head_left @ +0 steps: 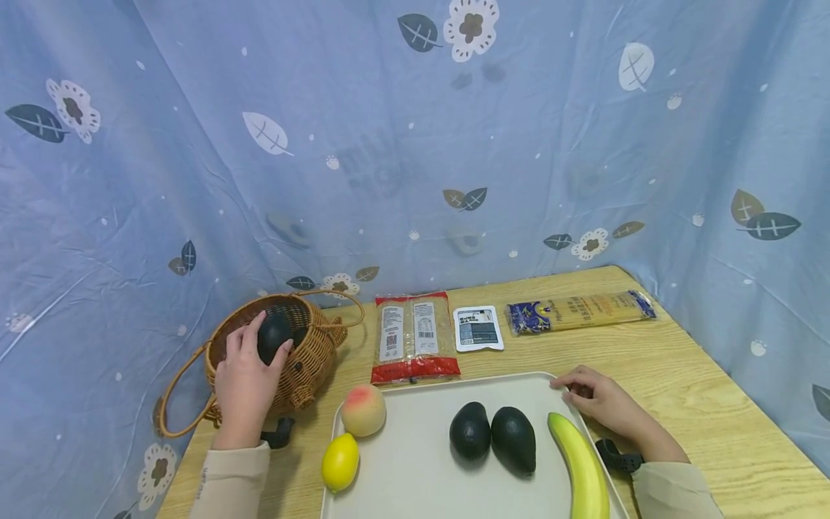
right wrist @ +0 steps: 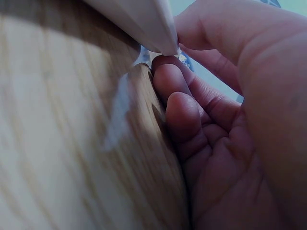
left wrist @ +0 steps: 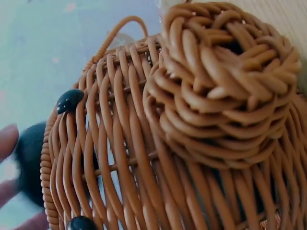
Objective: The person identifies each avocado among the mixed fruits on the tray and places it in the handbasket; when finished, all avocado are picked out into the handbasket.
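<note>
Cropped at the head view's lower edge, a pale tray [head_left: 415, 497] reaches the right hand [head_left: 599, 404], its banana [head_left: 583, 468] likewise cut off. Fingers curled, the left hand [head_left: 246, 378] grips a dark avocado [head_left: 274, 337] at the mouth of a wicker basket [head_left: 318, 364], contents beyond hard to make out; the left wrist view catches mere fingertips [left wrist: 6, 142] past a woven snout [left wrist: 216, 105]. Only the right wrist view reveals the tray rim caught between right thumb and folded fingers.
</note>
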Demonstrator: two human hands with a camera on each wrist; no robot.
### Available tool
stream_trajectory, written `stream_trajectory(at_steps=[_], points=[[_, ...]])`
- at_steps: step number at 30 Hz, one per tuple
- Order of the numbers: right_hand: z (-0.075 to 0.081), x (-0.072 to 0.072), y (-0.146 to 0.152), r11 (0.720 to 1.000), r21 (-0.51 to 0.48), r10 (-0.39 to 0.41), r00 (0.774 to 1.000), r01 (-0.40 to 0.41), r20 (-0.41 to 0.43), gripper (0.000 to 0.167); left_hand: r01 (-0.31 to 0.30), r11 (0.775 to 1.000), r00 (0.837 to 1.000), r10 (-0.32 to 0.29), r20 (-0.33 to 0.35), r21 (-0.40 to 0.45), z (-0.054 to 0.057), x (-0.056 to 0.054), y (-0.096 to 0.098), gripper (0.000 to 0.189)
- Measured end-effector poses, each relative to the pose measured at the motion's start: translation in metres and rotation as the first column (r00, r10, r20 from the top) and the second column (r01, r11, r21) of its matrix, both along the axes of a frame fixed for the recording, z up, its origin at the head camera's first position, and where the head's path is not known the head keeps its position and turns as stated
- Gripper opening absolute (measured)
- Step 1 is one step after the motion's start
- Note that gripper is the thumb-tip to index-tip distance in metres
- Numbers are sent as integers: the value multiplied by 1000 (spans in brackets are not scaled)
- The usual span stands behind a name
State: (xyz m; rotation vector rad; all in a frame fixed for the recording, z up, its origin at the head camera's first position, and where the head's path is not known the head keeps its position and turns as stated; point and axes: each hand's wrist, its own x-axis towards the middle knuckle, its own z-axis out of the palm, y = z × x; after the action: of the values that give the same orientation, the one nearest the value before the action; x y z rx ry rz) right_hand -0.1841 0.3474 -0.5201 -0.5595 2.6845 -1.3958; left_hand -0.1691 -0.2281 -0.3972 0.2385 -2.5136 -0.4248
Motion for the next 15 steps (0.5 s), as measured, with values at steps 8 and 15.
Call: stream_trajectory(at_steps=[8, 15], points=[[-2, 0, 2, 1000, -8, 7, 1000, -7, -19, 19, 36, 999, 999, -37, 22, 35, -2, 4, 8, 60], [-3, -1, 2, 1000, 4, 8, 1000, -8, -21, 20, 86, 995, 996, -86, -5, 43, 2, 11, 25, 47]])
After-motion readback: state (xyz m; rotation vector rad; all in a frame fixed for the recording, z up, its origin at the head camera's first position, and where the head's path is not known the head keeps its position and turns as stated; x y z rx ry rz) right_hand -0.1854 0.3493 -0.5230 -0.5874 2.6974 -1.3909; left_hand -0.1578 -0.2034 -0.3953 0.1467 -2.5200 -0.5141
